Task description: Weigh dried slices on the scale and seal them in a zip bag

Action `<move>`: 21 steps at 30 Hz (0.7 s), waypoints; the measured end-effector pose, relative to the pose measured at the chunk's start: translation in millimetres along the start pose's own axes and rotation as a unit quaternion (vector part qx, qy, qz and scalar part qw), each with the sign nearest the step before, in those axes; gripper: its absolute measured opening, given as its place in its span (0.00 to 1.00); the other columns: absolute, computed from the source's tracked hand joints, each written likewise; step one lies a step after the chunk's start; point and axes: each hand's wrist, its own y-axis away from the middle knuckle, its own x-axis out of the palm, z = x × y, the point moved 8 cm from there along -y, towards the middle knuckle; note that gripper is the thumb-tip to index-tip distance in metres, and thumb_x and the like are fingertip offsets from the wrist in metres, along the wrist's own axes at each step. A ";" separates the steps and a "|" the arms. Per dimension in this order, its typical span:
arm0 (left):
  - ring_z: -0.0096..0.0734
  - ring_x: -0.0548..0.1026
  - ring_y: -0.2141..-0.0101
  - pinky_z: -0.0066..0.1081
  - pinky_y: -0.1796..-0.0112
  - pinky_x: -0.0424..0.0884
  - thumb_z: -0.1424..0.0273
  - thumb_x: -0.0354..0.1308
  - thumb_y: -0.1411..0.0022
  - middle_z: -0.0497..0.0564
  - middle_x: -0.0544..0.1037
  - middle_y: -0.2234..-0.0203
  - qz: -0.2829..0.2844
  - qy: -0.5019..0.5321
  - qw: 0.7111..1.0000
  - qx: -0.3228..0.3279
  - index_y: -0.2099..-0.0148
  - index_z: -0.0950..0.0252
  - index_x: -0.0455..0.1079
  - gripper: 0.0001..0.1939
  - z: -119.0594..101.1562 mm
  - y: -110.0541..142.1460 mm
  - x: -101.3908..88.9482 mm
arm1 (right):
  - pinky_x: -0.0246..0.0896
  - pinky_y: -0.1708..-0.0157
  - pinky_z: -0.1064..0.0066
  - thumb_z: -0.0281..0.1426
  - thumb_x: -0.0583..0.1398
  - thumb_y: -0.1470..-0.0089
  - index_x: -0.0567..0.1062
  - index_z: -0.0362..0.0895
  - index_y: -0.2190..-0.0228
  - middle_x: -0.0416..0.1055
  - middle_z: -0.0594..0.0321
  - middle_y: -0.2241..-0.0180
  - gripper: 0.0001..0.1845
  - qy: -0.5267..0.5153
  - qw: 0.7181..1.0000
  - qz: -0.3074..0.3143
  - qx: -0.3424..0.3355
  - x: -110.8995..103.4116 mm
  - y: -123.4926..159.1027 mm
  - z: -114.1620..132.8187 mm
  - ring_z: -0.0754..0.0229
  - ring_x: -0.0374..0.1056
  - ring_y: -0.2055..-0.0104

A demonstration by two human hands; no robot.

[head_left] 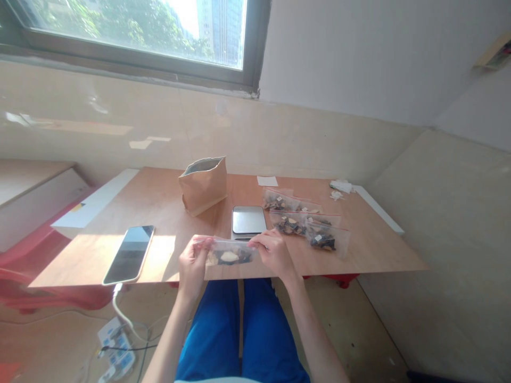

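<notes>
Left hand [194, 266] and right hand [273, 254] are gripping a filled zip bag [229, 256]; three more filled bags [289, 224] are lying beside the scale [248, 219].

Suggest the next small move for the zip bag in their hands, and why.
Probably lower the zip bag onto the kitchen scale: the left hand and right hand hold it by both ends just in front of the scale, whose steel platform has nothing on it.
</notes>
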 end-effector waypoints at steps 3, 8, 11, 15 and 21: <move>0.29 0.73 0.73 0.26 0.72 0.69 0.51 0.54 0.44 0.51 0.75 0.75 -0.026 0.053 0.998 -0.027 0.71 0.65 0.69 0.21 2.8 2.7 0.5 | 0.57 0.64 0.69 0.27 0.57 0.42 0.79 0.47 0.73 0.76 0.64 0.75 0.12 -0.033 0.999 -0.010 0.005 -3.2 1.5 -1.3 0.61 0.68 0.71; 0.28 0.71 0.77 0.25 0.77 0.68 0.46 0.56 0.50 0.46 0.72 0.81 -0.080 0.186 0.970 -0.131 0.72 0.65 0.67 0.24 25.4 8.9 6.3 | 0.62 0.68 0.71 0.33 0.58 0.43 0.79 0.46 0.73 0.75 0.62 0.74 0.11 -0.133 0.987 -0.057 0.071 -4.5 8.0 -17.9 0.60 0.68 0.70; 0.29 0.74 0.75 0.28 0.72 0.70 0.50 0.61 0.54 0.47 0.75 0.78 -0.068 0.276 0.942 -0.177 0.70 0.65 0.67 0.22 38.7 8.5 17.3 | 0.62 0.67 0.69 0.34 0.57 0.43 0.78 0.46 0.77 0.75 0.62 0.76 0.14 -0.147 0.978 -0.101 0.104 -4.5 13.7 -28.3 0.59 0.69 0.71; 0.31 0.75 0.72 0.31 0.68 0.71 0.51 0.61 0.51 0.49 0.78 0.73 -0.045 0.300 0.931 -0.201 0.68 0.65 0.69 0.21 49.5 6.8 26.9 | 0.64 0.66 0.68 0.38 0.59 0.47 0.78 0.45 0.78 0.76 0.60 0.74 0.14 -0.205 0.961 -0.118 0.141 -5.7 19.2 -33.9 0.57 0.70 0.69; 0.34 0.74 0.69 0.32 0.67 0.68 0.49 0.45 0.40 0.57 0.78 0.71 0.153 0.177 0.961 -0.149 0.62 0.69 0.74 0.28 40.4 10.1 55.2 | 0.65 0.73 0.68 0.47 0.57 0.48 0.74 0.43 0.75 0.74 0.60 0.80 0.20 -0.240 0.905 -0.224 0.269 -46.1 33.9 -79.6 0.58 0.69 0.76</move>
